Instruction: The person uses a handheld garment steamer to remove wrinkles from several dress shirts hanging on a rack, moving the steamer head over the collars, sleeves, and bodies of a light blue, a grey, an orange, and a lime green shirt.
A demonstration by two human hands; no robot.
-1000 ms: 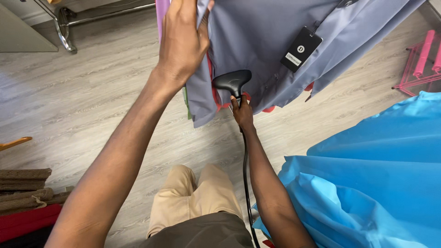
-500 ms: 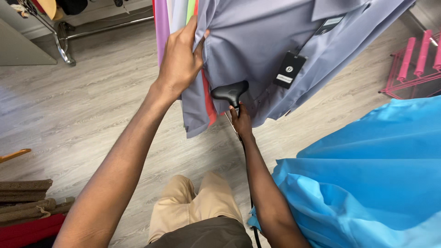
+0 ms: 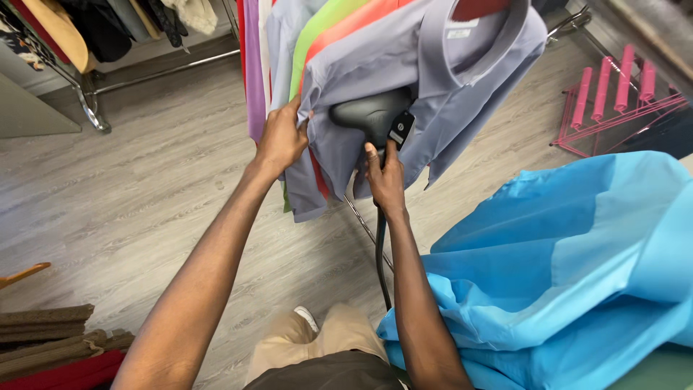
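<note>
Grey plank flooring lies under a rail of hanging shirts. Left hand [image 3: 281, 137] pinches the soft, light lavender-grey cotton shirt [image 3: 440, 79] at its side edge, the best hold for keeping it taut. Right hand [image 3: 385, 177] is closed round the rigid black plastic steamer head [image 3: 369, 114] at its handle.

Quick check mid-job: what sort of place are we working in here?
Probably a clothing shop or garment workroom: shirts hang on a rack, the right hand holds a steamer, and pink hangers lie on the floor.

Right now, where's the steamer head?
In the head view, upper centre: the black steamer head is pressed against the grey-blue shirt, held by the right hand, just right of the left hand gripping the shirt's edge.
</note>
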